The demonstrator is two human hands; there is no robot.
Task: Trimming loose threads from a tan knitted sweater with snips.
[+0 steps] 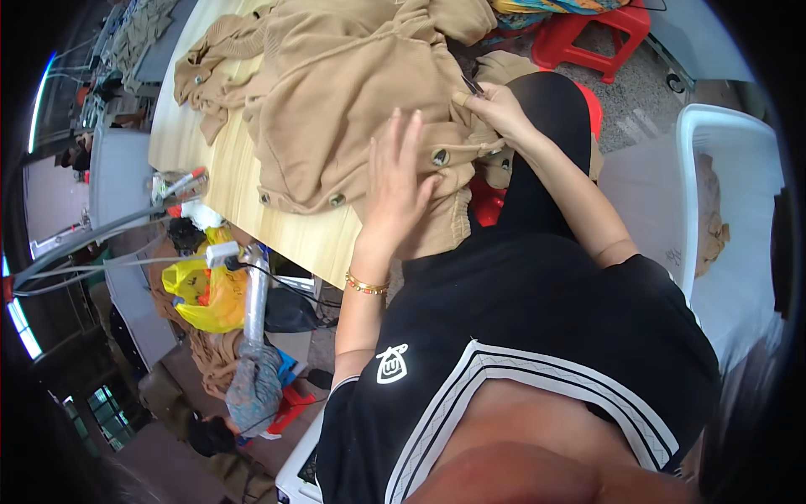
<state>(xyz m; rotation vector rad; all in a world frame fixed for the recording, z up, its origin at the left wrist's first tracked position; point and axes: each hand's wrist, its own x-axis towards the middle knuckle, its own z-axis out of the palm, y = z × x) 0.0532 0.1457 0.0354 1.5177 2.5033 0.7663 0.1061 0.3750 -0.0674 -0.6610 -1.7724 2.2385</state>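
Head view: left hand (401,186) spread on tan garment (336,92); right hand (495,107) pinches small scissors (471,84) near red stool (592,34).

Red plastic stool (592,34), yellow bag (206,294), white bin (722,160), perhaps cloth-filled.

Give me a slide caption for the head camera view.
Left hand flat on a tan buttoned garment, right hand pinching its edge with a small tool.
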